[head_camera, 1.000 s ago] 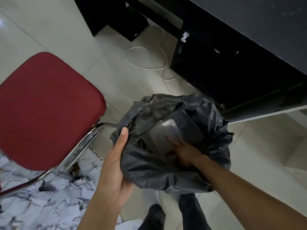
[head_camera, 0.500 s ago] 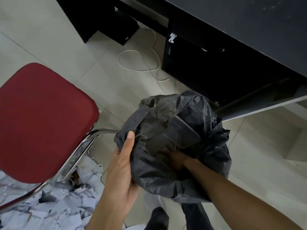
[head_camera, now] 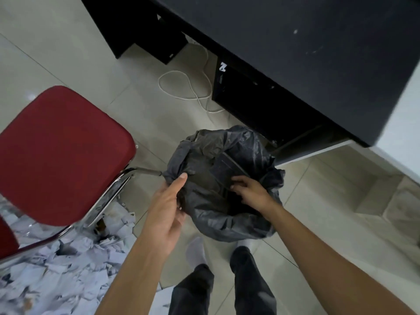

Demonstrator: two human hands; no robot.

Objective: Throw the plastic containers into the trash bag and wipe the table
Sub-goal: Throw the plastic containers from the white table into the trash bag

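- Head view shows the plastic container (head_camera: 227, 165) already inside the mouth of the trash bag (head_camera: 227, 220). It is tilted, and its far end leans on the bag wall beyond the right hand (head_camera: 248, 192).
- Judged by its looks, the container is light, thin-walled and springy rather than rigid, with a smooth skin that could slip. The stiffened rim nearest the fingertips is the sensible place to take it.
- The bag is limp dark film that would sag shut if let go, so it wants holding by its rim.
- The left hand (head_camera: 168, 205) grips that rim on the side away from the right hand. Its thumb lies along the outside and its fingers are tucked under the folded film, keeping the mouth open.
- The right hand reaches into the opening between the 2 sides of the rim, fingers bent against the container's near edge. Contact is plain, but I cannot tell whether they pinch it or merely press it down.
- The dark table (head_camera: 318, 64) stands beyond both hands, and no cloth is in view.
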